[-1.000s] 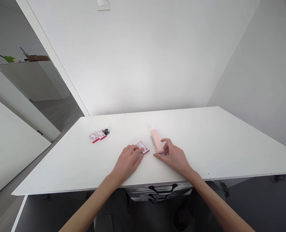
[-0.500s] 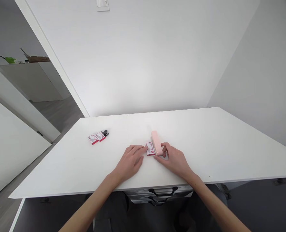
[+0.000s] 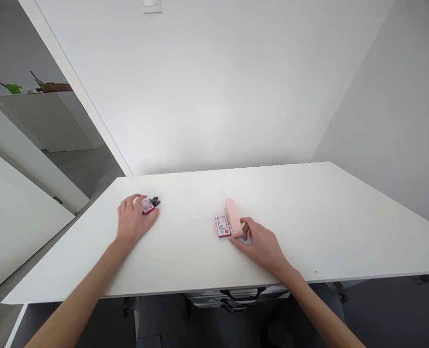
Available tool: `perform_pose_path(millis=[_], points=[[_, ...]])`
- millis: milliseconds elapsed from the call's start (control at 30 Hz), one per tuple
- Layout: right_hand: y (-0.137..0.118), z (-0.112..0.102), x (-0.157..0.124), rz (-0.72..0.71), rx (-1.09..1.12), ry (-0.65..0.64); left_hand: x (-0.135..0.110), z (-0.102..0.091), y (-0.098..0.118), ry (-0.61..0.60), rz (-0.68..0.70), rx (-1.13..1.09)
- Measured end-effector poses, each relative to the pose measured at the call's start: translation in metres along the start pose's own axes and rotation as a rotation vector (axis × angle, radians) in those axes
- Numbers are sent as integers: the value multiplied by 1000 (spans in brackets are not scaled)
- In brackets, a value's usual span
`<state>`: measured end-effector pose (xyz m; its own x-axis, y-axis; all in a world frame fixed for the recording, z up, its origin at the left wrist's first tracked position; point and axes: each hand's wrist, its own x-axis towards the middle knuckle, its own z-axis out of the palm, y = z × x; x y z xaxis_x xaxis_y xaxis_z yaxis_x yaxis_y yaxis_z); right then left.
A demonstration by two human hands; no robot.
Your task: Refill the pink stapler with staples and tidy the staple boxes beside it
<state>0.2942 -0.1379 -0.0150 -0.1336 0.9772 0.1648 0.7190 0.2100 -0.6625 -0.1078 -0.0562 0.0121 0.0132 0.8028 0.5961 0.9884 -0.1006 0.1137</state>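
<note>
My left hand (image 3: 132,222) is over the small white-and-red boxes at the table's left side. Its fingers and thumb are apart around one staple box (image 3: 148,207); the second box there is hidden under the hand. Just beyond sits a small black object (image 3: 155,201), perhaps a clip or staple remover. My right hand (image 3: 259,241) has its thumb and fingers at the near end of a pink stapler (image 3: 233,217), gripping it as it rests on the table. Against the stapler's left side lies another white-and-red staple box (image 3: 223,226).
The white table (image 3: 185,256) has angled left and right ends and backs onto a white wall (image 3: 214,87). Drawers with black handles (image 3: 243,296) are below its front edge. A doorway on the left shows a cabinet (image 3: 47,121) with items on top.
My left hand has left the box beside the stapler and moved far left to the other boxes, covering one. My right hand stays at the stapler. The view has shifted slightly.
</note>
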Motion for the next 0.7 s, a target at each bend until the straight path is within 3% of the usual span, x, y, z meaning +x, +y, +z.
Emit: perform_pose_path(millis=[100, 200, 400, 700], points=[[1, 0, 1, -5, 6, -6, 5, 0, -25, -129, -128, -23], [1, 0, 0, -5, 6, 1, 8, 0, -33, -269, -201, -72], [-1, 0, 0, 3, 7, 4, -1, -11, -23, -314, -254, -143], [-2, -1, -1, 7, 20, -3, -33, -30, 1, -340, -164, -219]])
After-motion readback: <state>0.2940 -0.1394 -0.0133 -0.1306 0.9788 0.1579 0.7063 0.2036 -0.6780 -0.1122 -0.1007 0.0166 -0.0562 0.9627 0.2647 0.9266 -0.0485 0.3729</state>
